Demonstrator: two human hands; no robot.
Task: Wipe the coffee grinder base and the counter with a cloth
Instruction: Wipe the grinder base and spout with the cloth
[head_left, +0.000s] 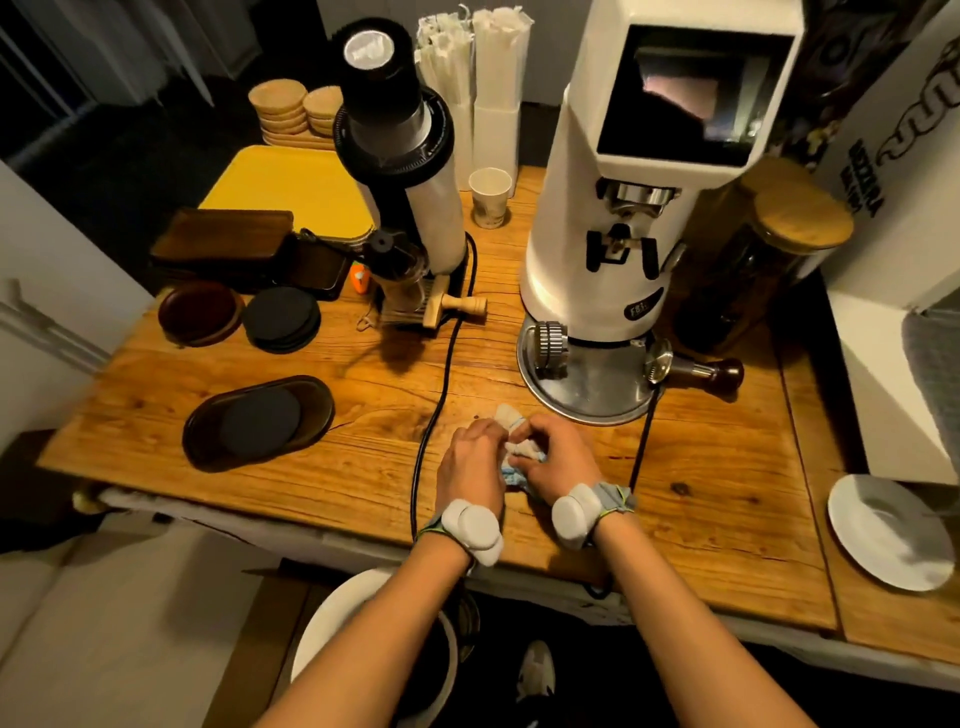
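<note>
A white and blue cloth (514, 447) lies bunched on the wooden counter (363, 395), just in front of the round metal base (597, 395) of the big white coffee grinder (597, 249). My left hand (470, 462) and my right hand (558, 457) both grip the cloth, fingers curled into it from either side. The hands hide most of the cloth. The cloth's far tip sits a short way from the base's rim and does not touch it.
A black cable (441, 384) runs down the counter beside my left hand; another (641, 441) passes my right wrist. A tamper (691, 366) rests by the base. A second grinder (410, 197), dark dishes (260, 423), coasters (283, 318) and a white plate (888, 530) stand around.
</note>
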